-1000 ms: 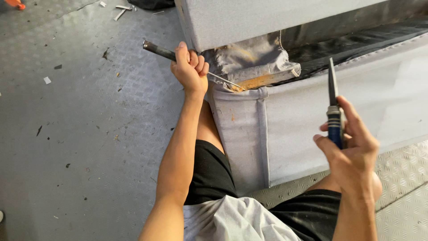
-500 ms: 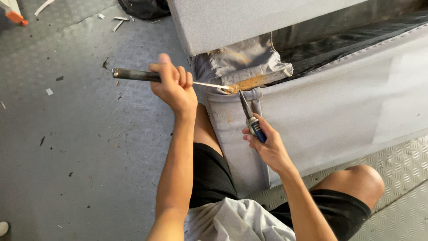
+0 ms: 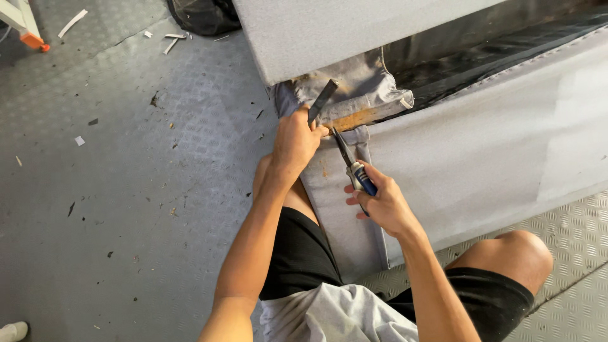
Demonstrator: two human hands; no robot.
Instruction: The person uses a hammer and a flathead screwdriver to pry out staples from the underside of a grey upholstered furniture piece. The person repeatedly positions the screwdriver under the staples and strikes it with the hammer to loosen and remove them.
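A grey upholstered sofa frame (image 3: pixel 481 158) lies on its side, its fabric peeled back at one corner to show a strip of bare wood (image 3: pixel 354 118). My left hand (image 3: pixel 294 140) grips a dark-handled tool (image 3: pixel 322 100) whose handle points up beside that corner. My right hand (image 3: pixel 380 202) holds blue-handled pliers (image 3: pixel 351 166), their jaws at the wood strip just under the loose fabric flap (image 3: pixel 364 85).
Grey checker-plate floor (image 3: pixel 126 190) carries scattered scraps and staples. A black bag (image 3: pixel 202 14) sits at the top, an orange-footed stand leg (image 3: pixel 28 35) at top left. My knees frame the sofa corner, the right knee (image 3: pixel 516 250) raised.
My left hand swung its tool from pointing left to upright at the corner. My right hand brought the pliers from far right down to the wood strip.
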